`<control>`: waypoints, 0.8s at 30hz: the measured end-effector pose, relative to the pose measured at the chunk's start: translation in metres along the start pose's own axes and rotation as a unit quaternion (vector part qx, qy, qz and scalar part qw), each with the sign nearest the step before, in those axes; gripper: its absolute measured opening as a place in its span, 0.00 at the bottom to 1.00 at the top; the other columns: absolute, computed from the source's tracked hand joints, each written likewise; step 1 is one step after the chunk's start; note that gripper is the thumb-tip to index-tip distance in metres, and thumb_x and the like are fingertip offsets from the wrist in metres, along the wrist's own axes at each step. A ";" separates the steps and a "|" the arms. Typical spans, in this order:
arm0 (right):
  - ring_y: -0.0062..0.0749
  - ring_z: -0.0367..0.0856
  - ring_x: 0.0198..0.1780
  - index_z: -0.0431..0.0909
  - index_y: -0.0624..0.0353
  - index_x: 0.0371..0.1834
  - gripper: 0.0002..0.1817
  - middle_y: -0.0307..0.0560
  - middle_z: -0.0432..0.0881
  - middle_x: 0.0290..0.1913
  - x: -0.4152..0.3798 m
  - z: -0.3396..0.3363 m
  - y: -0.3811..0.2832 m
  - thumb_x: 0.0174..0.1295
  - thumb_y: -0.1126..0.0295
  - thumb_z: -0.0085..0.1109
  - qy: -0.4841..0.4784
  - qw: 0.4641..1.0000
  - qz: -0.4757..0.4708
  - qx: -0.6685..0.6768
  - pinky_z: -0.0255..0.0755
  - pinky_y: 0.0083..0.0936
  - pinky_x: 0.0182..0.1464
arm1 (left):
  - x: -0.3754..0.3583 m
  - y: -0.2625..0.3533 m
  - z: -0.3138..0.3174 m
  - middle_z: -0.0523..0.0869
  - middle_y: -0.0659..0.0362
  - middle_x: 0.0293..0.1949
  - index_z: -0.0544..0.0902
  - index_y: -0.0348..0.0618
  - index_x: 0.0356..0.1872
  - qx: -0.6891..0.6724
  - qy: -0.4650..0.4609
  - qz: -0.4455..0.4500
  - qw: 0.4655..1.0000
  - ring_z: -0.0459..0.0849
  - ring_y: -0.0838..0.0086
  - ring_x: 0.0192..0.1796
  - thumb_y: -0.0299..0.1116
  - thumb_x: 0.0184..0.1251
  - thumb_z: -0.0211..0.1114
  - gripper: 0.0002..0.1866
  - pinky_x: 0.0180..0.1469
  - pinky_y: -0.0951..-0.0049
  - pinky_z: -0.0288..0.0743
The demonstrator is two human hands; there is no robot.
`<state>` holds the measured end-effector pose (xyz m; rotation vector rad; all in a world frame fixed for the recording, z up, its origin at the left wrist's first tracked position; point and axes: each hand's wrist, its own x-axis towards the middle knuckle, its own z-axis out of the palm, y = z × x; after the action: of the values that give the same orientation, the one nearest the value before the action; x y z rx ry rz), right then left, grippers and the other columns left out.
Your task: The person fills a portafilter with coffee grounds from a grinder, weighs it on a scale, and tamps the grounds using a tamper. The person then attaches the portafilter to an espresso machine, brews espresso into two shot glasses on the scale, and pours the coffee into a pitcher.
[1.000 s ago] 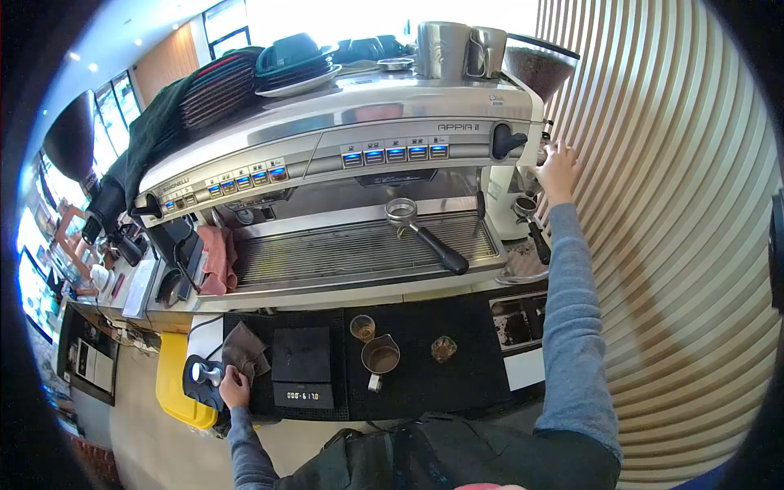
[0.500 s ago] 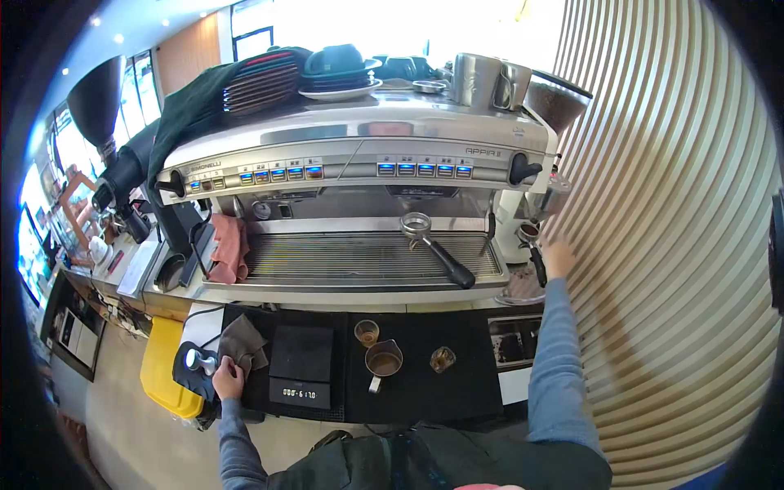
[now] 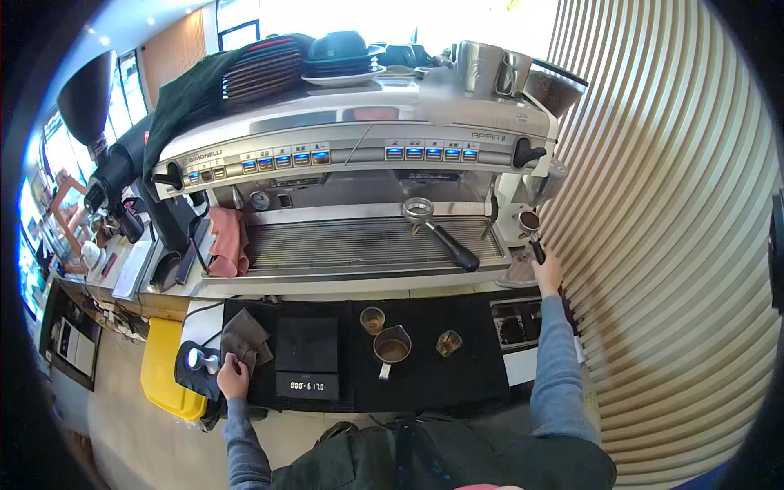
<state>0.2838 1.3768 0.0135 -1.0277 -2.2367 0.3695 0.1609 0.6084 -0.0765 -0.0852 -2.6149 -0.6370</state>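
Note:
At the right, my right hand (image 3: 549, 274) is closed on the black handle of a portafilter (image 3: 529, 221). Brown ground coffee fills its basket, which sits by the grinder (image 3: 508, 214). My left hand (image 3: 233, 377) rests low on the left, its fingers closed at the lower edge of a grey-brown cloth (image 3: 245, 336). Just left of those fingers a silver tamper (image 3: 201, 360) lies on a dark mat. A second portafilter (image 3: 441, 237) lies on the drip tray (image 3: 327, 249), handle toward me.
A black scale (image 3: 307, 347) stands on the dark counter mat. Beside it are a small glass (image 3: 372, 320), a metal pitcher (image 3: 393, 346) and another glass (image 3: 447, 343). The espresso machine (image 3: 343, 155) spans the back, with a pink cloth (image 3: 228, 242) at its left. A ribbed wall (image 3: 653, 204) bounds the right.
My right hand has come down and slightly left, now around the portafilter handle. The filled portafilter has shifted slightly toward me. My left hand stays by the grey-brown cloth and tamper.

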 end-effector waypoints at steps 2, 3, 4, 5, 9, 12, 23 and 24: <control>0.59 0.79 0.46 0.76 0.58 0.56 0.27 0.61 0.83 0.42 -0.025 -0.034 -0.023 0.50 0.65 0.65 -0.008 0.999 0.017 0.028 0.72 0.46 0.49 | 0.001 0.000 0.002 0.78 0.51 0.20 0.73 0.46 0.32 0.011 -0.001 0.005 1.000 0.81 0.53 0.26 0.34 0.58 0.60 0.06 0.29 0.56 0.72; 0.58 0.79 0.48 0.78 0.60 0.54 0.26 0.62 0.82 0.45 -0.032 -0.036 -0.018 0.48 0.66 0.66 0.032 0.999 -0.021 0.008 0.73 0.43 0.51 | 0.000 -0.002 0.001 0.79 0.51 0.21 0.74 0.46 0.32 0.023 0.002 0.004 1.000 0.81 0.52 0.26 0.35 0.59 0.59 0.06 0.29 0.55 0.72; 0.57 0.79 0.50 0.79 0.59 0.52 0.25 0.62 0.82 0.47 -0.044 -0.042 -0.015 0.48 0.66 0.67 0.077 0.995 -0.056 0.041 0.73 0.40 0.51 | -0.002 0.001 -0.002 0.79 0.51 0.21 0.74 0.46 0.33 0.014 -0.002 -0.001 1.000 0.82 0.52 0.27 0.35 0.59 0.59 0.06 0.29 0.55 0.72; 0.54 0.80 0.52 0.78 0.60 0.54 0.26 0.61 0.82 0.49 -0.055 -0.061 -0.025 0.48 0.66 0.68 0.033 0.999 -0.030 0.029 0.72 0.39 0.52 | 0.000 0.005 -0.004 0.80 0.51 0.22 0.75 0.46 0.34 0.009 -0.003 -0.013 1.000 0.82 0.52 0.27 0.35 0.59 0.59 0.06 0.29 0.55 0.73; 0.55 0.79 0.37 0.77 0.60 0.46 0.17 0.61 0.80 0.32 -0.099 -0.133 -0.084 0.51 0.73 0.63 -0.012 0.998 -0.067 -0.001 0.71 0.39 0.40 | 0.001 0.005 -0.004 0.80 0.51 0.22 0.74 0.46 0.32 -0.013 0.001 -0.010 1.000 0.82 0.52 0.28 0.34 0.59 0.60 0.05 0.29 0.56 0.72; 0.47 0.80 0.34 0.78 0.61 0.45 0.17 0.56 0.80 0.29 -0.133 -0.173 -0.141 0.51 0.73 0.63 -0.061 0.997 -0.047 -0.003 0.71 0.35 0.38 | 0.002 0.000 0.001 0.81 0.50 0.22 0.73 0.45 0.31 -0.018 0.010 0.002 1.000 0.82 0.52 0.27 0.34 0.59 0.60 0.06 0.28 0.56 0.72; 0.46 0.75 0.41 0.80 0.65 0.33 0.15 0.50 0.76 0.34 -0.263 -0.071 -0.313 0.40 0.72 0.71 -0.283 0.860 -0.358 0.229 0.70 0.34 0.45 | 0.003 -0.009 0.004 0.79 0.50 0.20 0.73 0.45 0.30 -0.040 0.017 0.027 0.999 0.81 0.52 0.25 0.32 0.60 0.59 0.05 0.26 0.53 0.71; 0.46 0.75 0.42 0.80 0.65 0.33 0.15 0.49 0.76 0.34 -0.278 -0.056 -0.326 0.40 0.72 0.71 -0.297 0.861 -0.352 0.215 0.70 0.35 0.45 | 0.003 -0.008 0.003 0.79 0.50 0.20 0.73 0.45 0.30 -0.041 0.013 0.027 0.999 0.81 0.52 0.25 0.32 0.59 0.59 0.05 0.26 0.53 0.71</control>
<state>0.2687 0.9527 0.0943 0.2108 -2.6779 0.8801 0.1555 0.6024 -0.0810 -0.1719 -2.5518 -0.7224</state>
